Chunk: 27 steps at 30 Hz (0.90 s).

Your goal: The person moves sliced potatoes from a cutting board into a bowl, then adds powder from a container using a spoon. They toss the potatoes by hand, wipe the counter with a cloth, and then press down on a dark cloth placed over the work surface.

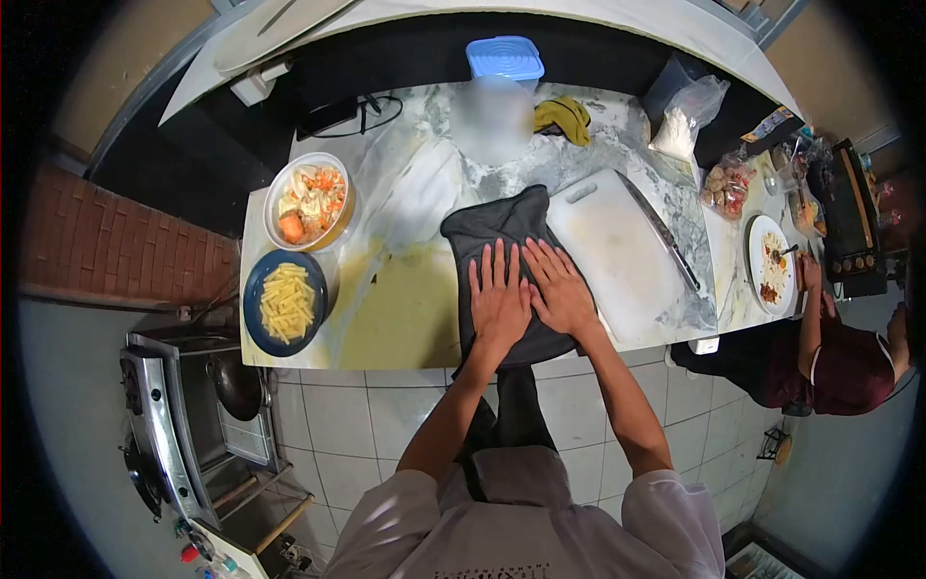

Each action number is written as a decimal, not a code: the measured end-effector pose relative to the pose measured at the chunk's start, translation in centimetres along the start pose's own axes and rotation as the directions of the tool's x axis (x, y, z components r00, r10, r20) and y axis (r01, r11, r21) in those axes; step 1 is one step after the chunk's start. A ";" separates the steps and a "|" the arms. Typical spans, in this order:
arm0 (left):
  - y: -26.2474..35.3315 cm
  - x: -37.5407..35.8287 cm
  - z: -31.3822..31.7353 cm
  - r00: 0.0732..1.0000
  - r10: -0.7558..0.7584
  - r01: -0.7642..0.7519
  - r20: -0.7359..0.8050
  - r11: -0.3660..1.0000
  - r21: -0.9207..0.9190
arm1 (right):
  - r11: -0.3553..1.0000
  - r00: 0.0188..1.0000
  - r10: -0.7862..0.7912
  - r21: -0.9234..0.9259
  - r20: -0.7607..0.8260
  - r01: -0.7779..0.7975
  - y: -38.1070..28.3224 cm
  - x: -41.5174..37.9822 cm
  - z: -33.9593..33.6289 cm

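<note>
A dark grey cloth (pixel 497 219) lies spread on the marble-patterned counter, its lower end at the front edge. My left hand (pixel 500 301) rests flat on it with the fingers stretched forward. Beside it, my right hand (pixel 559 288) is also laid flat on the cloth, thumbs close together. Neither hand grips anything. Just right of the cloth is a white cutting board (pixel 617 256), and a long knife (pixel 659 230) lies along its right side, its handle toward the front.
At left stand a tub of cut vegetables (pixel 336 234) and a dark blue plate (pixel 255 314) of pale cut sticks. A blue-lidded container (pixel 505 58) and a yellow cloth (pixel 567 120) are at the back. To the right, another person (pixel 854 372) works by a white plate (pixel 758 253).
</note>
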<state>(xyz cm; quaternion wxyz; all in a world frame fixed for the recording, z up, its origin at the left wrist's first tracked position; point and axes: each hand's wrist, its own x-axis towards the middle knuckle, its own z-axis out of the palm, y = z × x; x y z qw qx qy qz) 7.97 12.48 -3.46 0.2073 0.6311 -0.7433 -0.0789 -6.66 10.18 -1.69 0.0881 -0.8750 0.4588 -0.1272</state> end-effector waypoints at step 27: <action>-14.7 8.4 -3.4 0.993 0.072 -0.066 -0.096 0.996 0.065 | 0.977 0.978 0.142 -0.136 -0.153 -0.163 -3.8 15.7 6.1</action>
